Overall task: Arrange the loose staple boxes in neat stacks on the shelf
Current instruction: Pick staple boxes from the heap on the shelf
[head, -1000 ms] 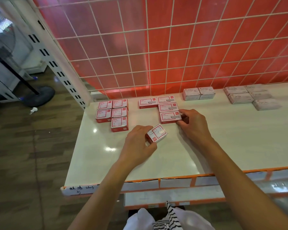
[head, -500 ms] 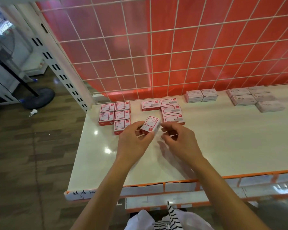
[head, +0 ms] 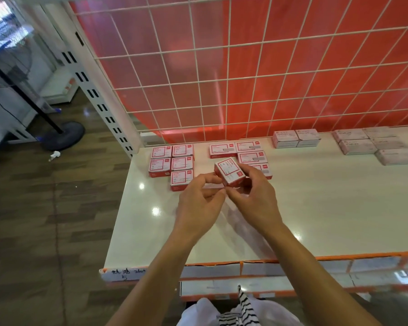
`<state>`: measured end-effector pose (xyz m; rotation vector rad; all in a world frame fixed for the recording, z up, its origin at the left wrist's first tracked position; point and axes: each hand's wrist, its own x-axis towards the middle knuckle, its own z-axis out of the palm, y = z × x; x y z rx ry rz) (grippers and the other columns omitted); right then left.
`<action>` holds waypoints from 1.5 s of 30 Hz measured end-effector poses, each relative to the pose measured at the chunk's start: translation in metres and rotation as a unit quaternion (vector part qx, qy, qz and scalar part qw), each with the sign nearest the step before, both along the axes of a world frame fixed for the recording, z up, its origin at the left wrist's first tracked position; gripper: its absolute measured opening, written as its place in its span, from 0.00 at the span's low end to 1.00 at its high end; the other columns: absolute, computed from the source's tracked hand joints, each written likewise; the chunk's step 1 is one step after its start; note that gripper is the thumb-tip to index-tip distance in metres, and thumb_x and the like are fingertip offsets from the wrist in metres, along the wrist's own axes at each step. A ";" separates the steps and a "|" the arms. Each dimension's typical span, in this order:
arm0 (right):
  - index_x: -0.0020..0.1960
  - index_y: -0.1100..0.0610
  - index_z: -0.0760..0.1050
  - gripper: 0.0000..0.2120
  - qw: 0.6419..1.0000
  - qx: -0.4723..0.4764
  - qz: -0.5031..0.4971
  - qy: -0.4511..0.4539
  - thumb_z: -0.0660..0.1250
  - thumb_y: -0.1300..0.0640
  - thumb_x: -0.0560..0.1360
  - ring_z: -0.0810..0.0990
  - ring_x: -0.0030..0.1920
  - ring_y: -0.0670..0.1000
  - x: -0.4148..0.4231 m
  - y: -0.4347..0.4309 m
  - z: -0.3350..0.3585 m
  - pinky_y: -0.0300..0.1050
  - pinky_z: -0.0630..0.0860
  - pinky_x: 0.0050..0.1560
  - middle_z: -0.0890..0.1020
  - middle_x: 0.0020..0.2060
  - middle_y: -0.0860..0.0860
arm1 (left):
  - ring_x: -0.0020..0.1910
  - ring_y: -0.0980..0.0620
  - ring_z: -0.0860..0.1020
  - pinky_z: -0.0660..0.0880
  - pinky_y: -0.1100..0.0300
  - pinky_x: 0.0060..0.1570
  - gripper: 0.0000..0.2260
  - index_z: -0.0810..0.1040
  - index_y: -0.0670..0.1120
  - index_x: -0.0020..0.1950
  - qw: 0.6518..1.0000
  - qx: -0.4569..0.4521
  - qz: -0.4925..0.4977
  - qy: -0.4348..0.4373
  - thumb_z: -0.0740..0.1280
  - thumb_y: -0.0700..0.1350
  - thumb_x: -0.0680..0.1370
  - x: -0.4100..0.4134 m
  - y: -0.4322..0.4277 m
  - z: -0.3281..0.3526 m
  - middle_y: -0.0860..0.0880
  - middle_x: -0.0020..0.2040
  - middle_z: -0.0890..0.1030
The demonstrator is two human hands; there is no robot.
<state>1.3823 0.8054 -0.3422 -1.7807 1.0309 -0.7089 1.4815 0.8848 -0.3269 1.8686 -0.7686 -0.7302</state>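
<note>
Ok so the loose staple box (head: 230, 171) is up in the air, tilted, just in front of the middle cluster of red boxes (head: 245, 150) on the shelf (head: 316, 208). The right hand (head: 254, 198) has its grip curled round the box's right end, and the left hand (head: 198, 201) pinches the near-left corner. My take: level it first, label up like the rest, then lower it into the open spot left of that column, edges flush, without nudging the neighbours.

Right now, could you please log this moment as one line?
red staple box: held above shelf | left hand: grip on box | right hand: grip on box
</note>
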 end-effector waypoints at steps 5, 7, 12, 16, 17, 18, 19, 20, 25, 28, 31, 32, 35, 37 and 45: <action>0.68 0.50 0.68 0.24 0.999 0.035 0.021 -0.016 0.70 0.58 0.74 0.72 0.56 0.41 0.000 -0.008 0.004 0.22 0.69 0.42 0.75 0.62 0.46 | 0.47 0.60 0.78 0.73 0.73 0.40 0.15 0.70 0.54 0.59 0.997 0.006 -0.004 -0.076 0.69 0.43 0.77 0.009 0.002 0.004 0.58 0.57 0.74; 0.65 0.48 0.68 0.22 0.998 0.049 0.038 -0.033 0.70 0.60 0.74 0.74 0.55 0.41 0.000 -0.008 0.006 0.23 0.70 0.44 0.76 0.60 0.46 | 0.48 0.60 0.77 0.74 0.72 0.42 0.21 0.68 0.53 0.65 0.995 0.001 -0.012 -0.099 0.71 0.42 0.75 0.014 0.004 0.005 0.56 0.62 0.71; 0.61 0.47 0.69 0.22 0.992 0.046 0.111 -0.045 0.70 0.64 0.73 0.77 0.52 0.38 0.005 -0.001 0.009 0.25 0.72 0.50 0.78 0.54 0.42 | 0.61 0.54 0.74 0.76 0.64 0.55 0.28 0.68 0.53 0.70 0.976 -0.011 -0.091 -0.197 0.74 0.44 0.72 0.026 0.014 0.005 0.53 0.67 0.70; 0.60 0.46 0.70 0.23 0.987 0.041 0.150 -0.050 0.69 0.66 0.72 0.78 0.53 0.39 0.010 0.004 0.005 0.27 0.73 0.51 0.78 0.53 0.40 | 0.66 0.54 0.69 0.73 0.53 0.64 0.27 0.69 0.51 0.71 0.967 0.028 -0.108 -0.228 0.73 0.47 0.73 0.032 0.019 0.007 0.51 0.67 0.72; 0.61 0.47 0.70 0.23 0.986 0.038 0.156 -0.047 0.69 0.67 0.72 0.78 0.54 0.41 0.011 0.005 0.003 0.27 0.73 0.51 0.78 0.54 0.42 | 0.65 0.54 0.70 0.72 0.55 0.64 0.27 0.70 0.51 0.70 0.966 0.036 -0.108 -0.232 0.73 0.47 0.73 0.035 0.020 0.007 0.51 0.66 0.72; 0.62 0.48 0.71 0.23 0.986 0.034 0.160 -0.043 0.69 0.67 0.72 0.78 0.55 0.42 0.012 0.005 0.002 0.28 0.73 0.53 0.78 0.56 0.44 | 0.64 0.54 0.71 0.72 0.56 0.63 0.26 0.71 0.50 0.69 0.965 0.040 -0.108 -0.237 0.73 0.47 0.73 0.038 0.021 0.006 0.51 0.64 0.73; 0.64 0.49 0.71 0.24 0.985 0.031 0.163 -0.040 0.69 0.67 0.72 0.78 0.56 0.44 0.013 0.006 0.001 0.29 0.74 0.54 0.78 0.58 0.46 | 0.63 0.54 0.72 0.73 0.57 0.62 0.25 0.72 0.50 0.68 0.964 0.038 -0.108 -0.242 0.74 0.47 0.72 0.042 0.023 0.006 0.51 0.63 0.74; 0.65 0.51 0.70 0.24 0.985 0.030 0.165 -0.036 0.69 0.67 0.73 0.78 0.56 0.45 0.015 0.006 0.000 0.31 0.75 0.55 0.77 0.59 0.47 | 0.61 0.54 0.74 0.74 0.57 0.60 0.24 0.74 0.50 0.66 0.963 0.033 -0.107 -0.244 0.75 0.47 0.71 0.046 0.025 0.006 0.52 0.61 0.75; 0.65 0.50 0.70 0.22 0.986 0.022 0.167 0.001 0.68 0.64 0.74 0.77 0.54 0.42 0.020 0.010 0.000 0.29 0.75 0.51 0.75 0.61 0.46 | 0.55 0.58 0.76 0.74 0.70 0.50 0.25 0.75 0.51 0.65 0.969 0.036 -0.067 -0.233 0.76 0.47 0.70 0.068 0.041 0.007 0.54 0.60 0.78; 0.64 0.51 0.72 0.20 0.986 0.009 0.163 0.017 0.67 0.63 0.75 0.76 0.54 0.42 0.021 0.014 -0.003 0.27 0.73 0.50 0.74 0.60 0.47 | 0.51 0.59 0.76 0.73 0.70 0.47 0.25 0.76 0.52 0.65 0.965 0.050 -0.049 -0.251 0.76 0.49 0.69 0.087 0.049 0.007 0.55 0.59 0.79; 0.64 0.52 0.72 0.18 0.985 -0.010 0.164 0.049 0.68 0.62 0.75 0.75 0.53 0.43 0.024 0.018 -0.007 0.25 0.72 0.50 0.74 0.60 0.48 | 0.49 0.57 0.77 0.77 0.57 0.53 0.25 0.76 0.52 0.65 0.960 0.074 -0.031 -0.270 0.76 0.50 0.69 0.102 0.054 0.005 0.54 0.57 0.80; 0.64 0.52 0.72 0.18 0.984 -0.022 0.167 0.064 0.68 0.61 0.75 0.75 0.54 0.44 0.025 0.019 -0.008 0.27 0.72 0.52 0.74 0.60 0.48 | 0.49 0.56 0.77 0.77 0.53 0.54 0.25 0.76 0.52 0.65 0.959 0.081 -0.025 -0.272 0.77 0.49 0.69 0.106 0.054 0.003 0.53 0.57 0.80; 0.64 0.53 0.72 0.18 0.976 -0.066 0.173 0.115 0.68 0.58 0.75 0.73 0.56 0.44 0.028 0.021 -0.012 0.34 0.72 0.60 0.73 0.61 0.48 | 0.52 0.53 0.78 0.77 0.49 0.55 0.24 0.77 0.52 0.64 0.956 0.098 -0.017 -0.275 0.77 0.50 0.69 0.118 0.056 0.000 0.52 0.57 0.80; 0.65 0.53 0.72 0.18 0.967 -0.111 0.173 0.148 0.68 0.55 0.75 0.71 0.59 0.45 0.028 0.021 -0.016 0.36 0.68 0.64 0.73 0.62 0.48 | 0.52 0.52 0.77 0.76 0.49 0.55 0.24 0.77 0.52 0.63 0.953 0.112 -0.023 -0.282 0.76 0.51 0.69 0.124 0.056 -0.002 0.51 0.56 0.79; 0.66 0.56 0.72 0.20 0.937 -0.210 0.159 0.230 0.67 0.52 0.75 0.69 0.65 0.52 0.030 0.027 -0.024 0.42 0.64 0.67 0.74 0.64 0.51 | 0.56 0.49 0.74 0.74 0.52 0.58 0.25 0.75 0.53 0.66 0.943 0.163 -0.054 -0.283 0.75 0.52 0.70 0.136 0.050 -0.011 0.48 0.57 0.77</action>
